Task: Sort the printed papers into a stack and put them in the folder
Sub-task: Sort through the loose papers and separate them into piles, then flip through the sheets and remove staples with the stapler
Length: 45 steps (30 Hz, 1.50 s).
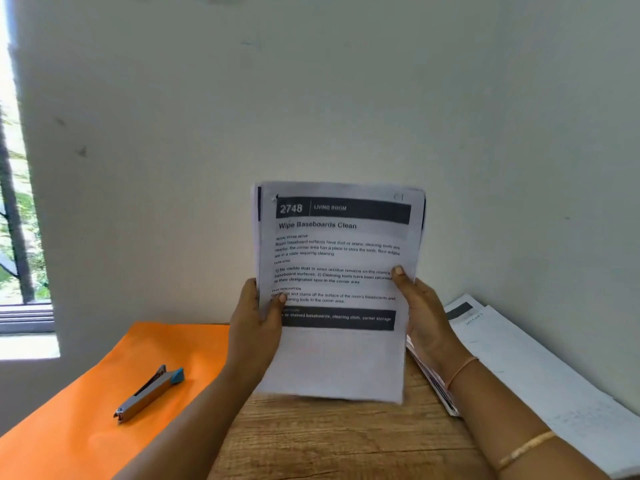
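Left thumb (279, 301) and right thumb (399, 273) press on the front sheet, and the other fingers are hidden behind it. The left hand (254, 329) thus grips the left edge, and the right hand (427, 318) the right edge, of the stack of printed papers (336, 362). The stack is held upright at centre frame, above the wooden table (329, 445). Its top sheet is headed "2748 Living Room, Wipe Baseboards Clean", and the sheet edges sit slightly uneven along the top and left side. A thin bangle (462, 370) rings the right wrist. Lower left: the orange folder (86, 420) lies flat on the table, with a grey stapler (149, 393), blue at one end, resting on it. Right of frame: further white papers (540, 375) lie along the wall (311, 98), and a thinner bundle (434, 382) shows just behind the right wrist. Far left: a window (20, 202).
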### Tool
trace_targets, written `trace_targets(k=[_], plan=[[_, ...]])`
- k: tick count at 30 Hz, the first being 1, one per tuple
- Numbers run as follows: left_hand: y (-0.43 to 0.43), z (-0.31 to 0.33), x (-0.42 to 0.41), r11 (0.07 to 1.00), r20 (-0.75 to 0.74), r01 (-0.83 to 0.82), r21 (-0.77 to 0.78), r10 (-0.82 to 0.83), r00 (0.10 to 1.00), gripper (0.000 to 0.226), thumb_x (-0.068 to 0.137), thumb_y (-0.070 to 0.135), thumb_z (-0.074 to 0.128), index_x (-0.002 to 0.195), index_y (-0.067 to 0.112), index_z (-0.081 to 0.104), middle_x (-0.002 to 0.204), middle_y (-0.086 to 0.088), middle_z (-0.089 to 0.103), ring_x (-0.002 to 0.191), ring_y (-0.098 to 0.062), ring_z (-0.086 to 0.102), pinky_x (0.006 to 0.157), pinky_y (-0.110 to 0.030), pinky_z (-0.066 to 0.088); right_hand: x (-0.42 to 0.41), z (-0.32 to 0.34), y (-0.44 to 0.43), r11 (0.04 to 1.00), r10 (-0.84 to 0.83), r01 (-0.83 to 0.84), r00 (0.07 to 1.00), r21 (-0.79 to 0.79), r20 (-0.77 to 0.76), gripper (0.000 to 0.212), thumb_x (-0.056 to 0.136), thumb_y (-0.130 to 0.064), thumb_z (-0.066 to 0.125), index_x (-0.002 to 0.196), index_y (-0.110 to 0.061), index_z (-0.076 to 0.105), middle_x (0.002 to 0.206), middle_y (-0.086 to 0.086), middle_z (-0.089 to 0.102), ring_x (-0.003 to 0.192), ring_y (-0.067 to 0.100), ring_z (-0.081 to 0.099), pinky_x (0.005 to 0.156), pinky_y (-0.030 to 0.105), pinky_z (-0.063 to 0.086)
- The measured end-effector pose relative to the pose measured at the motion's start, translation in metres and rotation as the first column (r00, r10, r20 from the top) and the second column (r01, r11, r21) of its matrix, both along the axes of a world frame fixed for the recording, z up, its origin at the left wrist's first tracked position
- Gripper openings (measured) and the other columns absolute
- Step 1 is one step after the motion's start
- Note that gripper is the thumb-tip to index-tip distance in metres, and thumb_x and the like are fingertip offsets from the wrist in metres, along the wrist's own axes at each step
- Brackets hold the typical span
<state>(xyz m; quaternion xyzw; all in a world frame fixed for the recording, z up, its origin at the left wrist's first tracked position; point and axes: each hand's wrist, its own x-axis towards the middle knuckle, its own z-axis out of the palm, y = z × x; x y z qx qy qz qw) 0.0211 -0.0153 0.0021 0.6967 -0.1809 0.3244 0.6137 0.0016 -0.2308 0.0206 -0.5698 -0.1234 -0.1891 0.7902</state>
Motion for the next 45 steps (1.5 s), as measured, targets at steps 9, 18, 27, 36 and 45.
trace_targets(k=[9, 18, 27, 36, 45], plan=[[-0.003, -0.009, -0.001, 0.997, -0.039, 0.018, 0.076, -0.015, 0.999, 0.014, 0.096, 0.016, 0.05, 0.107, 0.025, 0.046, 0.097, 0.009, 0.061, 0.088, -0.013, 0.062, 0.069, -0.04, 0.055, -0.009, -0.002, 0.001, 0.99, -0.115, 0.117, 0.993, -0.076, 0.031, 0.023, 0.087, -0.037, 0.056, 0.099, -0.023, 0.068, 0.097, 0.001, 0.074, 0.095, 0.021, 0.069, 0.086, 0.037, 0.055], [0.007, -0.005, -0.006, 0.992, -0.192, 0.006, 0.124, 0.018, 0.981, 0.016, 0.093, 0.012, 0.054, 0.104, 0.021, 0.045, 0.093, 0.008, 0.063, 0.083, -0.012, 0.062, 0.065, -0.029, 0.05, -0.008, -0.008, 0.003, 0.931, -0.247, 0.243, 0.969, -0.273, 0.022, 0.014, 0.097, -0.027, 0.05, 0.096, -0.03, 0.064, 0.094, -0.011, 0.069, 0.091, 0.01, 0.065, 0.086, 0.026, 0.051], [0.027, -0.005, -0.012, 0.773, -0.673, 0.266, 0.576, 0.264, 0.691, 0.072, 0.086, 0.003, 0.058, 0.145, 0.017, 0.019, 0.105, -0.006, 0.051, 0.086, -0.021, 0.054, 0.059, -0.025, 0.045, -0.005, -0.039, 0.004, 0.794, -0.207, -0.164, 0.833, -0.586, -0.513, 0.027, 0.096, -0.019, 0.055, 0.115, -0.001, 0.061, 0.106, 0.014, 0.067, 0.086, 0.027, 0.066, 0.081, 0.036, 0.055], [0.003, -0.031, -0.023, 0.023, -0.211, 0.216, 0.976, 0.329, 0.92, 0.056, 0.094, 0.021, 0.049, 0.142, 0.042, 0.03, 0.159, 0.002, 0.001, 0.145, -0.029, -0.013, 0.115, -0.054, -0.005, -0.011, -0.043, 0.01, 0.138, -0.489, -0.083, 0.861, -0.987, -0.141, 0.028, 0.093, -0.033, 0.051, 0.107, -0.01, 0.059, 0.112, 0.008, 0.064, 0.097, 0.024, 0.059, 0.075, 0.03, 0.045], [-0.005, -0.046, -0.016, 0.097, -0.317, 0.302, 0.948, 0.239, 0.918, 0.053, 0.096, 0.054, 0.032, 0.145, 0.033, 0.029, 0.153, 0.006, 0.028, 0.142, -0.02, 0.022, 0.117, -0.046, 0.013, -0.003, -0.051, 0.012, 0.07, -0.345, 0.062, 0.938, -0.996, 0.034, 0.045, 0.097, -0.026, 0.046, 0.141, -0.018, 0.039, 0.138, 0.005, 0.052, 0.119, 0.027, 0.053, 0.097, 0.034, 0.045]])
